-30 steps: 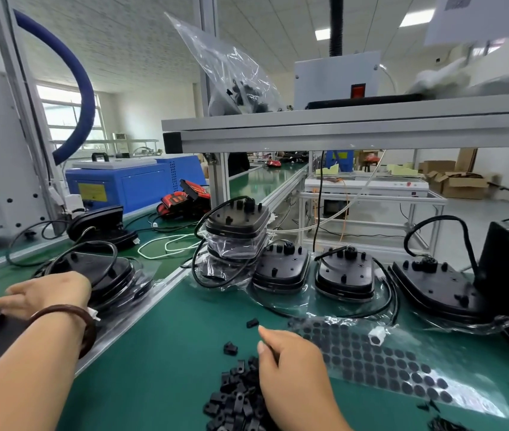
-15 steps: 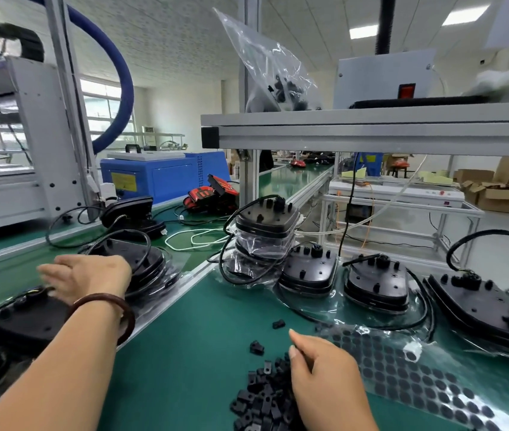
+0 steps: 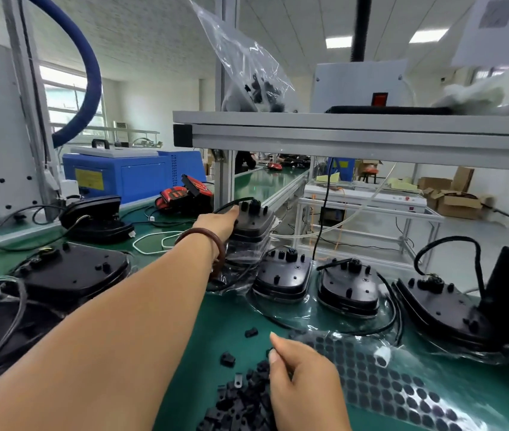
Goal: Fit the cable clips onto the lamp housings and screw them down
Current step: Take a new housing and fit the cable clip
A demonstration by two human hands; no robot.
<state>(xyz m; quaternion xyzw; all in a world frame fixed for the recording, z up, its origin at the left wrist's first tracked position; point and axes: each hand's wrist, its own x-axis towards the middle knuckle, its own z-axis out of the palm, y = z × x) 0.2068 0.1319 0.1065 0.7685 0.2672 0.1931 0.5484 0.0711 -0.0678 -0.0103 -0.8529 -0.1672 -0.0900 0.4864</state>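
Observation:
A stack of black lamp housings (image 3: 254,220) in clear bags stands at the back of the green bench. My left hand (image 3: 217,224) reaches across to it and grips the left edge of the top housing, thumb on top. Near the front lies a pile of small black cable clips (image 3: 237,402). My right hand (image 3: 304,379) rests on the pile's right side with fingers curled, and thumb and forefinger pinch a clip. Three more housings (image 3: 284,276) (image 3: 350,289) (image 3: 442,307) lie in a row to the right with their cables.
A sheet of round black pads (image 3: 387,379) lies right of the clips. Two loose clips (image 3: 250,332) sit on the bench. More housings (image 3: 73,272) lie on the left conveyor. A grey shelf beam (image 3: 340,135) runs overhead, and a blue machine (image 3: 129,178) stands behind.
My left hand has left the housings on the left conveyor and reached forward and right to the stacked housing. My right hand stays at the clip pile.

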